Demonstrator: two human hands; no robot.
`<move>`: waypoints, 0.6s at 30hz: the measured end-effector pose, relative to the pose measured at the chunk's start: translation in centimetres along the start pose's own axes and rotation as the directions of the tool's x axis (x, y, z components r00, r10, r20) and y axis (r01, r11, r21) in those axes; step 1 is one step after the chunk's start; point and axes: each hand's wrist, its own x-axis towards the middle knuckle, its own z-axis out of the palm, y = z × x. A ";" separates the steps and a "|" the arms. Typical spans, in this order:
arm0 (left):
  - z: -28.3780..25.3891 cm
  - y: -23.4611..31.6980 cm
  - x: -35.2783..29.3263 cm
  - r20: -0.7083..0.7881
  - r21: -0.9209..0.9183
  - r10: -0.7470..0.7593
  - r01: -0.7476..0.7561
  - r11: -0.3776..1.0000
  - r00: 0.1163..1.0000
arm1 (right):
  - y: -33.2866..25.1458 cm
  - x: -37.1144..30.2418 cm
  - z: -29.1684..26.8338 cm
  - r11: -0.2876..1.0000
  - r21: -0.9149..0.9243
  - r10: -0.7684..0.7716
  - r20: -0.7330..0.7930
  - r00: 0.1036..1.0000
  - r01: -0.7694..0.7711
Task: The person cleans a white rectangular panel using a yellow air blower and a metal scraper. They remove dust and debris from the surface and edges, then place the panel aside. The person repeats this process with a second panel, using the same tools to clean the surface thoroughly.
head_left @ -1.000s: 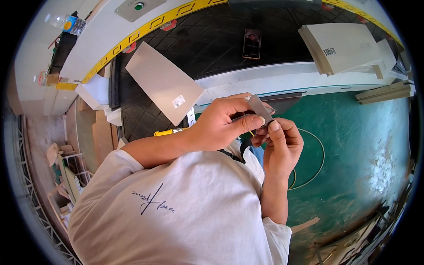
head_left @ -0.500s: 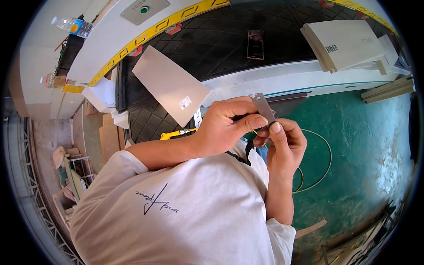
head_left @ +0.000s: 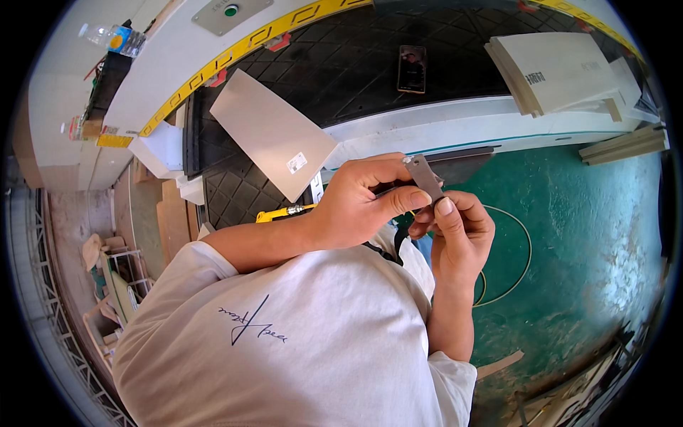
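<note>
The left hand point(head_left: 363, 203) and the right hand point(head_left: 462, 231) meet in front of the chest, each with a narrow, pinching grip on a small grey metal strip point(head_left: 425, 176). The strip tilts in the air just off the near edge of the table, above the green floor point(head_left: 569, 206). The left thumb presses its face; the right thumb and fingers pinch its lower end.

The table point(head_left: 334, 89) has a black, quilted-looking top with a yellow band point(head_left: 256, 34) curving along its far side. A phone point(head_left: 411, 69) lies on it, a beige board point(head_left: 267, 124) with a white label slants at the left, and a stack of boards point(head_left: 558, 75) sits at the right. Near the left forearm is a yellow tool point(head_left: 276, 214).

A thin hose point(head_left: 530, 249) loops across the worn floor. At the far left are a plastic bottle point(head_left: 126, 41) and a rack point(head_left: 122, 288) holding panels.
</note>
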 end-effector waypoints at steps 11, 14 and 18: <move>-1.0 0.1 0.0 0.069 -0.012 -0.082 0.083 0.996 0.994 | -0.2 0.5 -0.2 0.998 0.004 0.065 0.020 0.998 -0.065; -1.2 -0.1 0.0 0.081 -0.070 -0.082 0.088 0.994 0.993 | -0.4 0.5 -0.1 0.998 0.010 0.066 0.034 0.997 -0.067; -1.1 -0.4 0.2 0.056 0.063 -0.020 0.017 0.998 0.998 | -0.5 0.5 0.3 0.996 -0.067 0.053 0.003 0.999 -0.052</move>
